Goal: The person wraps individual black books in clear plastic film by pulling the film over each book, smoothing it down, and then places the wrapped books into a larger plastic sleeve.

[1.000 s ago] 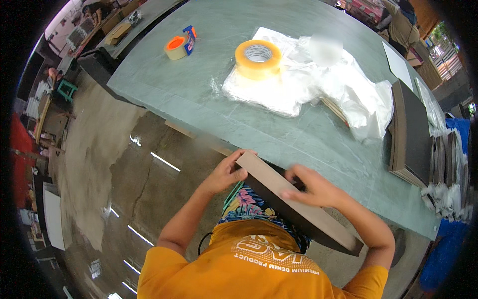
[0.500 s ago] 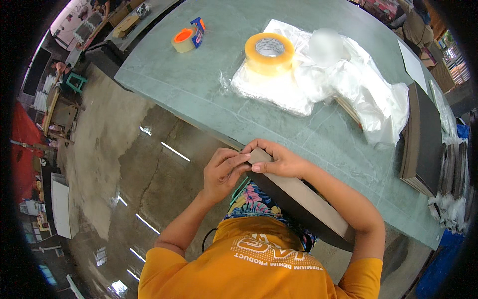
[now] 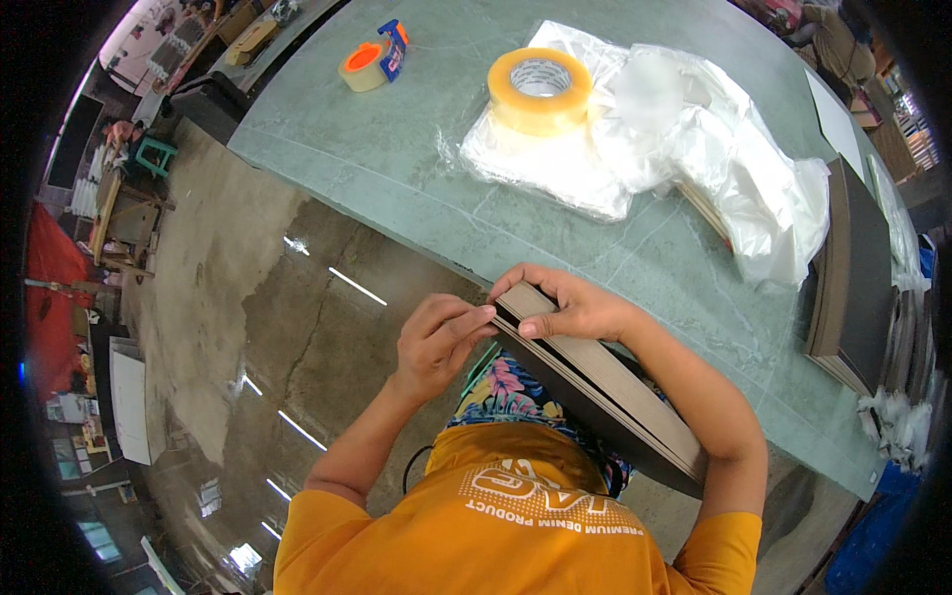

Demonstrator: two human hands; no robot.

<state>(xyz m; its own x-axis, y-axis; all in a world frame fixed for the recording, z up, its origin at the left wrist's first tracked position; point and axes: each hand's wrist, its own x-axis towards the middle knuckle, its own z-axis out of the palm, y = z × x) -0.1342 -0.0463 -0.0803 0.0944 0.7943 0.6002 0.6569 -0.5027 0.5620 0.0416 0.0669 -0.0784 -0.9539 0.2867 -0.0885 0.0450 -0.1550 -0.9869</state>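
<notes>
A stack of thin boards [image 3: 620, 382] with black faces and grey-brown edges stands on edge against my body, at the near side of the table. My right hand [image 3: 570, 305] grips its far end, with the thumb on the edges and the fingers round the corner. Thumb and fingertips of my left hand [image 3: 436, 342] pinch the same corner from the left, at the nearer boards. A dark gap runs lengthwise between the boards on my left hand's side and the thicker part under my right thumb. The stack's lower side is hidden.
On the green table [image 3: 397, 149] lie clear plastic bags [image 3: 734, 169], a large roll of clear tape [image 3: 540, 89] and a tape roll in a blue-and-orange dispenser [image 3: 372, 67]. Another dark board stack [image 3: 851, 278] stands at the right. A person [image 3: 121, 134] is at the far left.
A gap has opened along the stack, parting the nearer boards from the rest. Both hands stay at the same corner. The view has shifted slightly.
</notes>
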